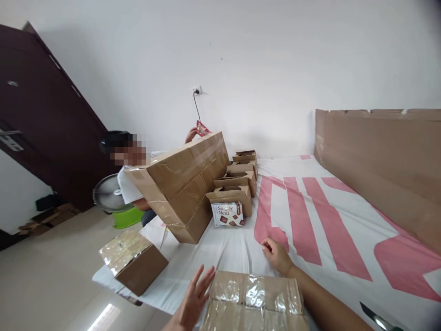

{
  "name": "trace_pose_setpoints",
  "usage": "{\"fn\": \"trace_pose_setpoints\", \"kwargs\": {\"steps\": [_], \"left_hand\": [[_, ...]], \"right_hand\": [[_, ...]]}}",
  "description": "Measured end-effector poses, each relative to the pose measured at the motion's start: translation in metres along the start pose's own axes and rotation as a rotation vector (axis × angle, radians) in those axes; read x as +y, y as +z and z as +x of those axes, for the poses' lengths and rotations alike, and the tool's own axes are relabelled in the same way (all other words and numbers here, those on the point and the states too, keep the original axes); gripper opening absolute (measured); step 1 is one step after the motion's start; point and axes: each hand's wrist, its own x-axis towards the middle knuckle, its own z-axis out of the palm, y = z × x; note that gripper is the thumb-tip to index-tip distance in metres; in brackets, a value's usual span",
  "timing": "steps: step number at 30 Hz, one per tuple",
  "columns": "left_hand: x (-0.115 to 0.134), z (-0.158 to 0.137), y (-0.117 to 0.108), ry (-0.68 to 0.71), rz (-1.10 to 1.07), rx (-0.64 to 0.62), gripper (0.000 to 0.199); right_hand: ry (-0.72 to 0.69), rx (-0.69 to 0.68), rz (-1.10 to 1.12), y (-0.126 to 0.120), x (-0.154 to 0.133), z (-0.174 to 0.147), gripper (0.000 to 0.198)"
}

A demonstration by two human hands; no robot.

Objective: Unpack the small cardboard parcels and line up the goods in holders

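A taped cardboard box [255,294] lies in front of me at the table's near edge, its top crossed by shiny clear tape. My left hand [195,299] is open at the box's left side, fingers stretched; whether it touches the box I cannot tell. Beyond the box's far right corner, my right hand [277,256] is closed with curled fingers over the printed cloth, and I see nothing in it. Farther off, white packets [228,214] printed "Super Meal" stand against the nearest of several small open cardboard boxes [232,195].
Stacked sealed cartons [188,184] rise left of the open boxes. Another taped box [134,262] sits at the table's left edge. A co-worker's hand [190,134] holds a red packet behind the stack. A cardboard panel [379,165] borders the right. A dark pointed blade [370,312] lies lower right.
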Motion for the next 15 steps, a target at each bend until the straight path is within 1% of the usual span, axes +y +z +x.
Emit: {"fn": "trace_pose_setpoints", "kwargs": {"steps": [1,2,4,5,6,7,9,11,13,15], "left_hand": [[-0.004,-0.01,0.005,-0.004,0.056,-0.019,0.118],[-0.008,-0.018,0.013,-0.027,0.121,-0.034,0.117],[-0.014,-0.027,0.033,-0.102,0.217,-0.063,0.104],[-0.016,-0.029,0.045,-0.133,0.225,-0.08,0.1],[-0.016,-0.029,0.058,-0.155,0.214,-0.102,0.101],[-0.016,-0.027,0.07,-0.169,0.199,-0.12,0.106],[-0.014,-0.022,0.093,-0.187,0.185,-0.134,0.12],[-0.011,-0.015,0.11,-0.182,0.181,-0.135,0.131],[-0.011,-0.007,0.122,-0.159,0.172,-0.133,0.137],[-0.013,0.001,0.13,-0.144,0.152,-0.133,0.139]], "right_hand": [[0.01,-0.007,0.003,0.0,-0.001,0.001,0.01],[0.024,-0.017,0.005,0.0,-0.003,0.001,0.009],[0.062,-0.05,0.01,-0.002,-0.008,0.004,0.009],[0.088,-0.075,0.01,-0.006,-0.012,0.005,0.011],[0.115,-0.104,0.008,-0.012,-0.015,0.006,0.013],[0.142,-0.132,0.003,-0.022,-0.017,0.006,0.015],[0.183,-0.169,-0.018,-0.051,-0.021,0.001,0.014],[0.206,-0.17,-0.06,-0.093,-0.025,-0.013,0.013],[0.228,-0.157,-0.125,-0.14,-0.029,-0.036,0.011],[0.255,-0.157,-0.206,-0.184,-0.035,-0.068,0.011]]}}
